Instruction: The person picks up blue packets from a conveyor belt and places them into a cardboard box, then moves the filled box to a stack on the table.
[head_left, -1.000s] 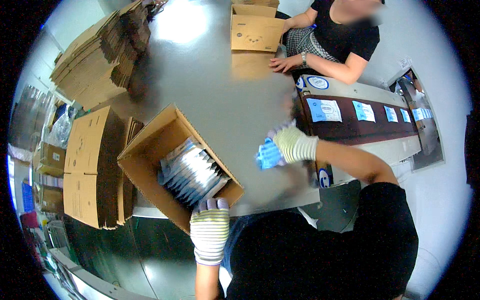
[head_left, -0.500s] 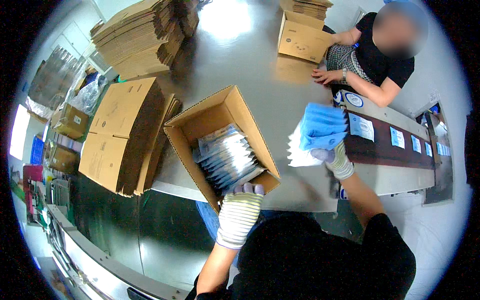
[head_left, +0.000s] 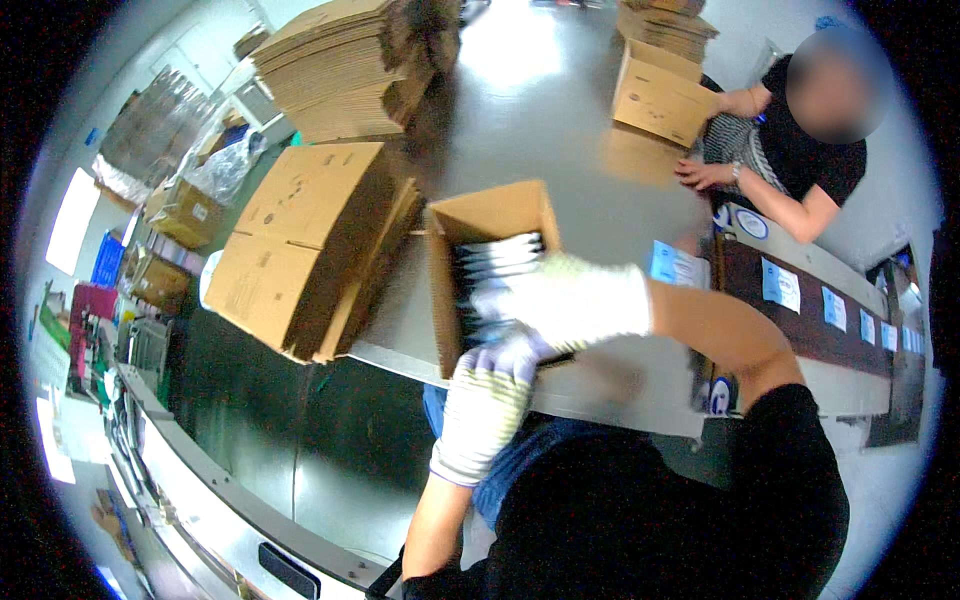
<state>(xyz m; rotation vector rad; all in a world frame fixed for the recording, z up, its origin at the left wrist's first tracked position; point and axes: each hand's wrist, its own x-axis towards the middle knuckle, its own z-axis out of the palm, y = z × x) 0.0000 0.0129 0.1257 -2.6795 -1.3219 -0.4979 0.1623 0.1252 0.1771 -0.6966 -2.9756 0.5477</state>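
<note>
An open cardboard box stands at the near edge of the table, partly filled with a row of flat white and blue packets. My left hand, in a striped white glove, has its fingers curled over the box's near rim. From the right, my right hand, gloved too, reaches across the rim into the box on top of the packets. Its fingers are blurred and partly hidden, so whether they still grip packets does not show.
Flattened cartons lean at the left, with a tall carton stack behind. On the right, a conveyor carries blue-and-white packets; one packet lies at its near end. Across the table, a co-worker touches another open box.
My right hand has swung left from the conveyor's end into the box; the blue packet bundle it held is no longer visible outside. The box has turned more upright in view. Another packet shows at the conveyor's end.
</note>
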